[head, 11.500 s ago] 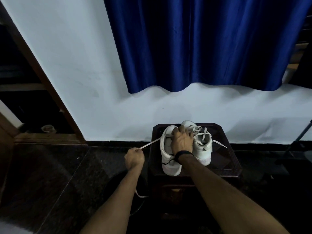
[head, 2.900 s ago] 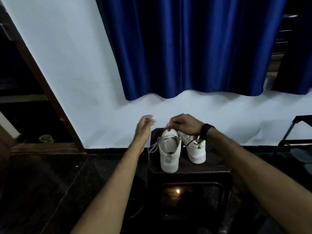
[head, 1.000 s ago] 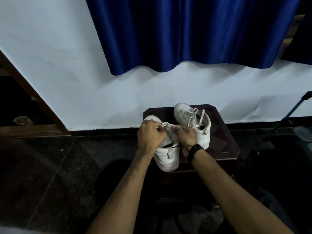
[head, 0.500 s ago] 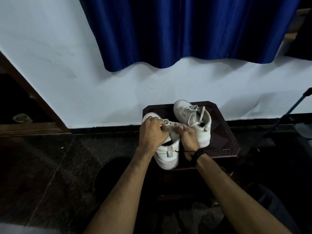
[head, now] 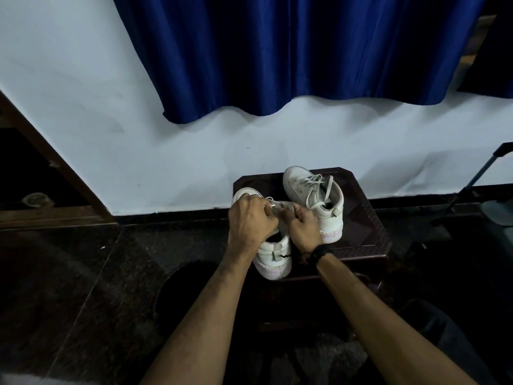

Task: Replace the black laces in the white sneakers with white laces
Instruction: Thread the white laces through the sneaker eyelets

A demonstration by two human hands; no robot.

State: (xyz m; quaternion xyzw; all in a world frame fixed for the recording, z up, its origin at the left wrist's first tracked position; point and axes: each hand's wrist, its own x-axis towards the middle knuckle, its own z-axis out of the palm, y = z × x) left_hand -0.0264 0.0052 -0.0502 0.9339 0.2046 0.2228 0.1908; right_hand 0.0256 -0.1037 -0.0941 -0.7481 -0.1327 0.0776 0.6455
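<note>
Both hands are on the near sneaker (head: pixel 273 254): the left hand (head: pixel 251 223) and right hand (head: pixel 305 226) each pinch its white lace (head: pixel 273 202) over the tongue. Just beyond the right hand sits the other sneaker (head: pixel 313 195), white-laced, both on the dark stool (head: pixel 363 226).

A blue curtain (head: pixel 291 51) hangs on the white wall (head: pixel 83 107). Below the curtain stands a dark tabletop (head: pixel 363 226) on the dark speckled floor (head: pixel 69 273); left of it, a wooden door frame (head: pixel 55 173).
</note>
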